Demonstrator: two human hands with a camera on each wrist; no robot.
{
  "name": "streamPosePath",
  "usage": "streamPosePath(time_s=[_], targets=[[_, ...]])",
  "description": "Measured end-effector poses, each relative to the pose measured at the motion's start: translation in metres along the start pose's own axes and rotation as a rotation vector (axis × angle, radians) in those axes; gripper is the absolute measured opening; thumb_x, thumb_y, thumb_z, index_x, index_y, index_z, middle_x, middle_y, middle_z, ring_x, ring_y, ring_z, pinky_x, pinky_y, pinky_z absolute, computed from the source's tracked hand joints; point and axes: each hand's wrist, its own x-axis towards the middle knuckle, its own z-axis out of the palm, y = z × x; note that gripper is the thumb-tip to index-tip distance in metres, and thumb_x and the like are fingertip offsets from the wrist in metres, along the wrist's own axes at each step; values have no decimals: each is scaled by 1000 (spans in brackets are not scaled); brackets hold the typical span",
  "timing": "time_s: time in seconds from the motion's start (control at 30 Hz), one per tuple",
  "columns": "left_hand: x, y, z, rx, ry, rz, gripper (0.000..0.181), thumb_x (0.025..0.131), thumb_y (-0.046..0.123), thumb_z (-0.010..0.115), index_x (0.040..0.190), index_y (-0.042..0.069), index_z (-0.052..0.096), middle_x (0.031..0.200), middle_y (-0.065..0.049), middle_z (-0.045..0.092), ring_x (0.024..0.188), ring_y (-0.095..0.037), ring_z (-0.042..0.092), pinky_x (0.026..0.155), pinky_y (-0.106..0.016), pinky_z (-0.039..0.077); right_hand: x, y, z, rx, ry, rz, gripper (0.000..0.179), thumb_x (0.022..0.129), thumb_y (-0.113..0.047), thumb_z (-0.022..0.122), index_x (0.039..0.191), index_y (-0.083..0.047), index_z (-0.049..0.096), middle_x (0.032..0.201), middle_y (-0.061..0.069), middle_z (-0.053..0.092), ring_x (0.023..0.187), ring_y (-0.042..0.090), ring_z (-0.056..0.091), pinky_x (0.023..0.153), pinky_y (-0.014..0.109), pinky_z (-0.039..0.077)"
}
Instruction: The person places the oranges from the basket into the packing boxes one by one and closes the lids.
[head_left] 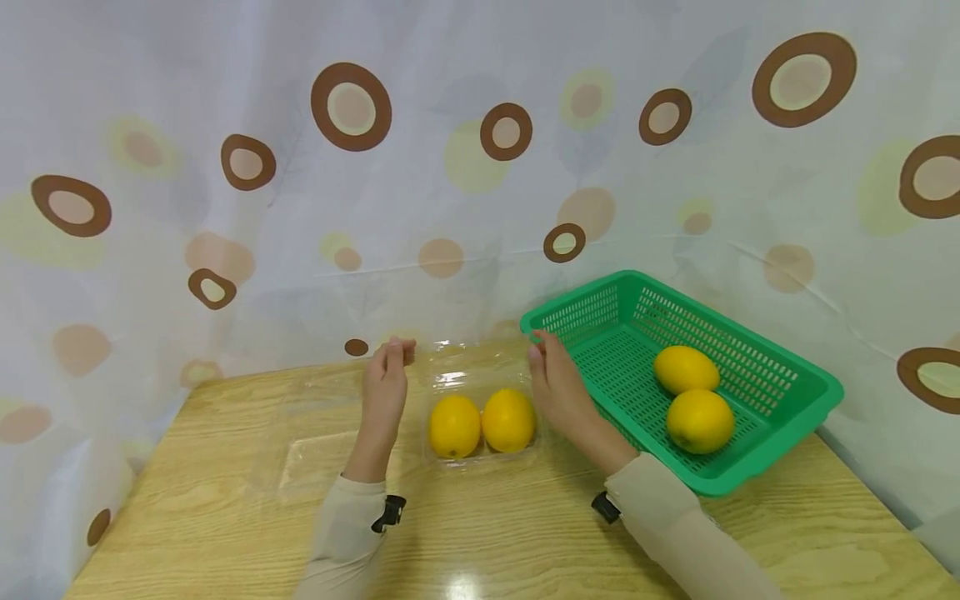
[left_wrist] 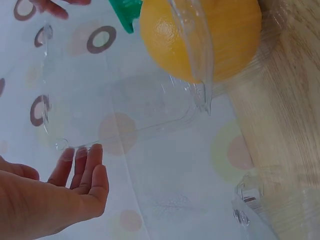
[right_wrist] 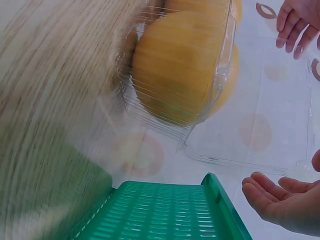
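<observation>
A clear plastic clamshell box (head_left: 480,461) holds two round yellow fruits (head_left: 454,427), side by side; their exact kind is unclear. Its transparent lid (left_wrist: 125,100) is raised at the back. By the lid's left side is my left hand (head_left: 385,392), fingers slightly bent, fingertips touching the lid's edge in the left wrist view. On the other side my right hand (head_left: 558,387) has its fingers loosely extended near the lid's corner (right_wrist: 302,165); whether they touch it, I cannot tell. Neither hand grips anything.
To the right stands a green plastic basket (head_left: 780,475) with two more yellow fruits (head_left: 701,421) in it. Another clear plastic container (head_left: 322,458) lies on the wooden table (head_left: 480,533) at left. A patterned curtain (head_left: 435,200) hangs behind.
</observation>
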Motion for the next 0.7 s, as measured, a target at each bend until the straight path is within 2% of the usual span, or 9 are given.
streamPosePath(time_s=[0.13, 0.2, 0.37, 0.57, 0.7], targets=[[-1, 0, -6, 36, -56, -6, 36, 105, 18, 38, 115, -9, 61, 111, -24, 60, 104, -37, 57, 96, -46, 45, -7, -2, -3, -48, -5, -44, 43, 106, -18, 34, 131, 14, 45, 112, 26, 55, 102, 37, 54, 91, 50, 46], [-2, 0, -8, 54, -87, -30, 32, 104, 13, 41, 114, -8, 63, 109, -23, 61, 103, -38, 58, 94, -44, 47, -10, -2, -4, -74, -11, -58, 42, 106, -19, 35, 128, 15, 49, 115, 28, 54, 107, 38, 53, 94, 51, 45], [-6, -1, -12, 136, -138, -85, 25, 101, 10, 47, 106, -5, 67, 105, -18, 65, 94, -35, 61, 84, -36, 52, -19, -2, -5, -100, -30, -67, 40, 106, -19, 38, 123, 14, 52, 112, 25, 53, 104, 36, 53, 93, 49, 45], [-11, -1, -17, 265, -205, -50, 21, 98, 7, 52, 101, -3, 70, 102, -16, 66, 82, -24, 59, 66, -27, 47, -27, -3, -7, -82, -83, -40, 43, 106, -24, 37, 123, 12, 53, 118, 24, 54, 109, 35, 54, 97, 49, 44], [-12, -3, -21, 357, -262, -1, 20, 96, 6, 56, 101, -4, 72, 99, -15, 68, 79, -23, 59, 63, -28, 46, -30, -2, -8, -89, -92, -45, 41, 106, -24, 36, 120, 11, 55, 121, 24, 55, 112, 36, 54, 98, 50, 44]])
